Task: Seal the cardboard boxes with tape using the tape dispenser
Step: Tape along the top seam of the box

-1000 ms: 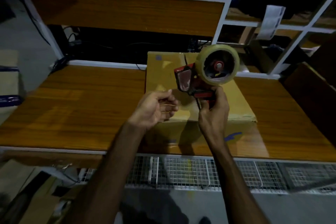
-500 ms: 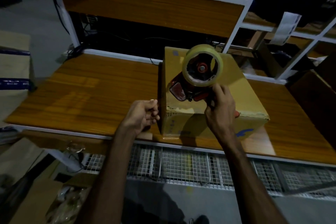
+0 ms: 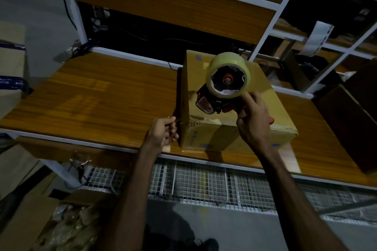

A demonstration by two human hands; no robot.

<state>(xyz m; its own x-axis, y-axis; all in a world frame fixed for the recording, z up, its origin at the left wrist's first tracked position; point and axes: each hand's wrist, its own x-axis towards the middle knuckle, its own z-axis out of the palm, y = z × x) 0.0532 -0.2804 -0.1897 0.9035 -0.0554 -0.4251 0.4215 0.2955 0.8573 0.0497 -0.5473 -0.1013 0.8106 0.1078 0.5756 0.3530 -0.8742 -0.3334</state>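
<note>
A closed cardboard box (image 3: 204,130) sits on the wooden table (image 3: 98,100), close to its front edge. My right hand (image 3: 253,116) grips the handle of a red tape dispenser (image 3: 212,104) with a clear tape roll (image 3: 227,76), held just above the box top near its front left corner. My left hand (image 3: 165,131) is at the box's front left edge, fingers curled and pinching the free end of the tape against the corner. The thin strip between hand and dispenser is hard to make out.
White-framed wooden shelving (image 3: 175,8) rises behind the table. A dark box (image 3: 350,124) stands at the table's right end. More cartons (image 3: 12,71) stack at far left. A wire mesh shelf (image 3: 204,181) runs below the table, and an open carton (image 3: 61,224) lies on the floor.
My left hand has moved left and down, from over the box top to its front left corner. The dispenser has come lower over the box. The view has swung left.
</note>
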